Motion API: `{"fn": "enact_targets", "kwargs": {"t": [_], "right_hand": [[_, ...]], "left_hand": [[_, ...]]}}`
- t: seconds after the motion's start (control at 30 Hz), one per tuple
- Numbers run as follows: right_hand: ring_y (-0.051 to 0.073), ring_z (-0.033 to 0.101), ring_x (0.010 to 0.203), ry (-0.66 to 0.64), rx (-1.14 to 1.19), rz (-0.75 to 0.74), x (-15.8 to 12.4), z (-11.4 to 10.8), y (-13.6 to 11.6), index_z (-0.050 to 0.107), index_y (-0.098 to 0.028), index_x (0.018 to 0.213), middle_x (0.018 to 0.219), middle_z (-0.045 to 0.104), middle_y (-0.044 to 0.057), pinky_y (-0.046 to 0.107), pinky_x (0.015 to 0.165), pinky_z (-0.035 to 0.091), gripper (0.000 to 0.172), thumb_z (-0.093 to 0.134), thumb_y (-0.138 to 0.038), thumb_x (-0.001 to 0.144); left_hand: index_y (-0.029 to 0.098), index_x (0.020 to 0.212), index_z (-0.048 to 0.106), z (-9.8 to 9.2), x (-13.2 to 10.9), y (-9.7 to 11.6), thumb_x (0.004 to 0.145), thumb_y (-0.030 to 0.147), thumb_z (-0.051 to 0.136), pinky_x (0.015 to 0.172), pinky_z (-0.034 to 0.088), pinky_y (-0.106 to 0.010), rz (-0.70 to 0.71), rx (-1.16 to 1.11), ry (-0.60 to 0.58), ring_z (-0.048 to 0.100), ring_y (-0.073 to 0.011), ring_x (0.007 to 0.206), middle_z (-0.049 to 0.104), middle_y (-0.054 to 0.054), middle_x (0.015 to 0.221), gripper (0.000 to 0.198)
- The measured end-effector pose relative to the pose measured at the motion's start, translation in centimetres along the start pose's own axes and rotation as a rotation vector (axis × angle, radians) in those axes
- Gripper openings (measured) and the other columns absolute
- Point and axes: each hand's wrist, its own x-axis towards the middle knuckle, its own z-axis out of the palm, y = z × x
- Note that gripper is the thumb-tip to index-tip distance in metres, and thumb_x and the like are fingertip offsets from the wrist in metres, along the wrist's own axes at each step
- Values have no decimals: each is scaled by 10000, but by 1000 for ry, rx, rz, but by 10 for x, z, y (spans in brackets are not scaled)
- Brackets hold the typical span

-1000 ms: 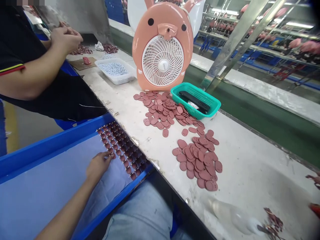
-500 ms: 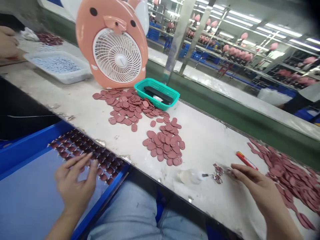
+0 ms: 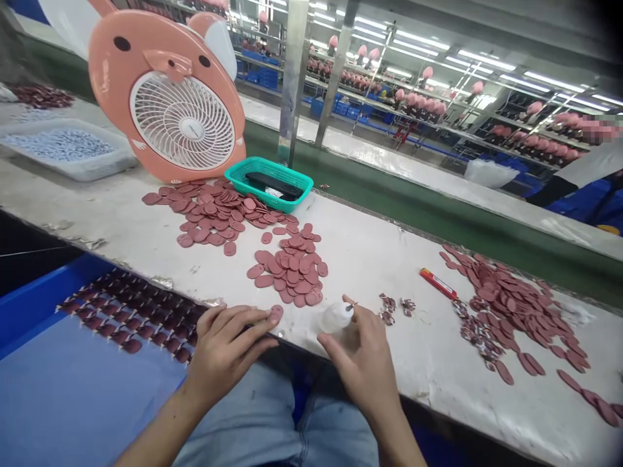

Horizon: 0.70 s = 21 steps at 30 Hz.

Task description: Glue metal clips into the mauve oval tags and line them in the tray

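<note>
At the near table edge, my left hand (image 3: 231, 340) has its fingertips closed on a small dusty-red oval piece (image 3: 276, 314) with little holes in it. My right hand (image 3: 367, 350) is curled about a small white squeeze bottle (image 3: 335, 318) with a thin dark nozzle. Its thumb is by the bottle's lower side and its fingers are near the nozzle; the bottle is tilted. Just beyond my hands lies a pile of similar oval pieces (image 3: 292, 269). Small shiny metallic-looking pieces (image 3: 388, 308) sit to the right of the bottle.
A pink animal-shaped fan (image 3: 189, 130) stands behind a green basket (image 3: 306, 188) holding dark items. Another oval pile (image 3: 516, 298) and a red-yellow packet (image 3: 438, 283) lie at right. A blue tray (image 3: 29, 305) with rows of dark-red pieces is at left, below the table.
My left hand has moved from above the blue tray to the table edge, onto an oval piece. My right hand has left the metallic pieces and come to the bottle, whose nozzle has tipped up.
</note>
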Motion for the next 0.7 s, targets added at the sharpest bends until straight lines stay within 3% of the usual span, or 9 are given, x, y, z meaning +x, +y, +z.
{"fn": "enact_targets", "kwargs": {"t": [0.1,0.2,0.3,0.4,0.5,0.7], "right_hand": [[306,551,1065,-25,149,60,0,9,-10,652,-215,1119,1111,657,111,514,1014,404,410,727,-498,832],[199,599,762,-142,345,119,-15,17,-24,578,-221,1028,932,647,48,360,737,514,378,557,-584,921],[90,413,448,-326,558,232,-34,29,-37,508,-228,981,685,553,-48,224,426,348,428,587,-637,885],[66,409,442,-450,901,438,-45,37,-47,459,-239,1023,640,545,-81,175,411,270,495,776,-534,783],[59,471,492,-400,1072,560,-48,40,-54,419,-248,1045,665,578,-76,153,457,286,509,816,-435,788],[99,450,520,-304,778,496,-50,32,-51,349,-266,1204,722,565,-65,181,428,354,589,674,-601,845]], "left_hand": [[294,1080,715,-1,-1,12,872,58,728,932,406,-409,27,-169,76,698,-195,843,799,4,945,315],[246,1123,705,-6,-2,30,854,-4,708,816,509,-350,29,-424,150,679,-189,849,758,-27,954,367],[257,1128,742,-13,-5,48,873,16,690,815,549,-337,7,-607,150,667,-196,878,722,-43,978,355],[299,1148,756,-14,-5,64,892,97,716,790,578,-319,-71,-759,136,685,-193,865,743,-47,1011,329],[330,1192,753,-8,-4,78,840,288,813,795,596,-295,-307,-937,191,707,-199,875,786,-45,998,359],[339,997,837,-5,-1,91,731,443,880,694,616,-233,-953,-1289,272,726,-178,789,806,-53,921,289]]}}
